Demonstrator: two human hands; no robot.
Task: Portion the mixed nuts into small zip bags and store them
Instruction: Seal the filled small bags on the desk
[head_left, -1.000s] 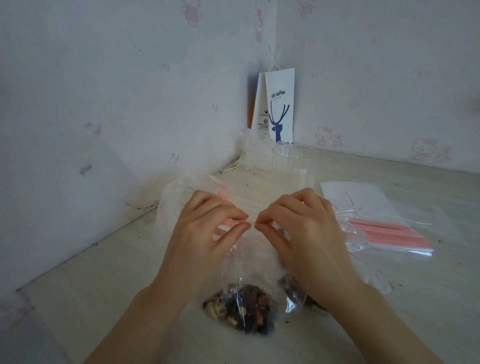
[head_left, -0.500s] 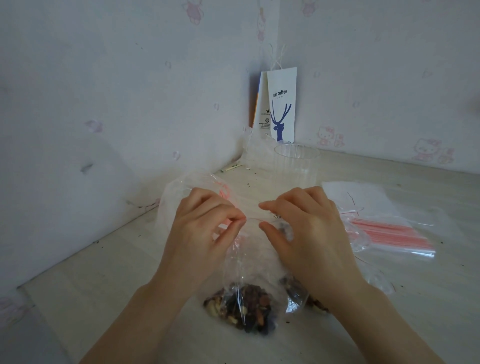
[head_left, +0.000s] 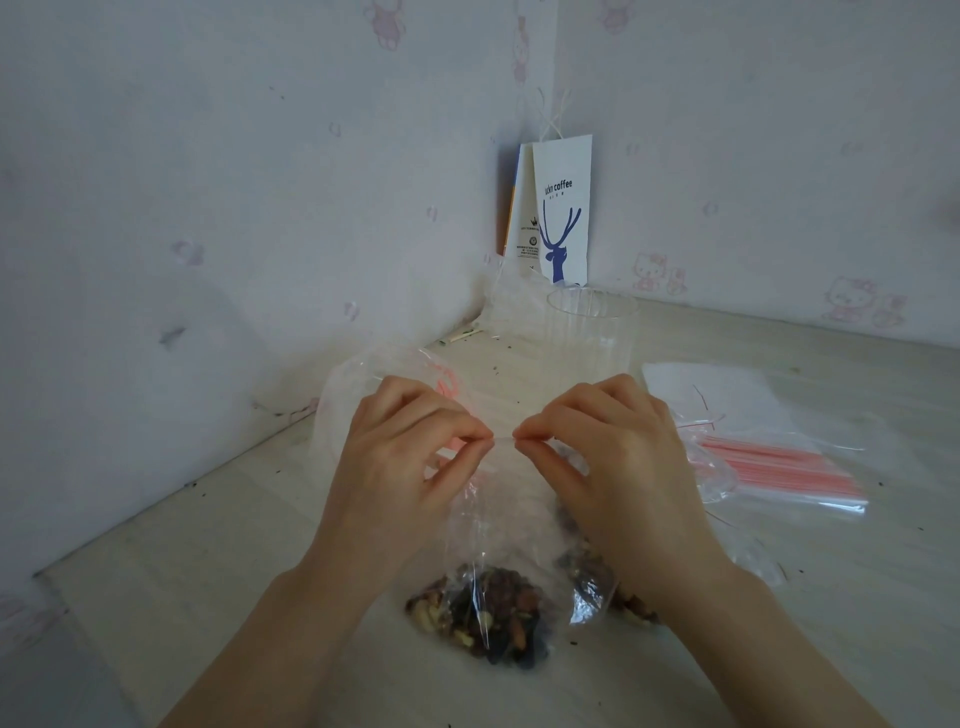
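Both my left hand (head_left: 395, 467) and right hand (head_left: 618, 467) pinch the far top edge of the zip bag (head_left: 498, 525), probably to press it sealed, with the mixed nuts (head_left: 488, 613) settled at the near end.

Dim, soft daylight w/ bluish cast, faint shadows, wide-angle bending at edges, slightly soft focus.

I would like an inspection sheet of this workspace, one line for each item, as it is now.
Surface: pale table, with dark crumbs scattered on it.
Job's things: small zip bag holding mixed nuts, its bottom on the table; second nut portion beside it, under the right wrist; stack of empty zip bags at right.
Clutter: clear cup; large clear bag; paper coffee bag in the corner.
Grippers: left hand and right hand each pinch the small zip bag's top edge.
Cables: nothing seen.
Surroundings: wallpaper with cartoon prints.
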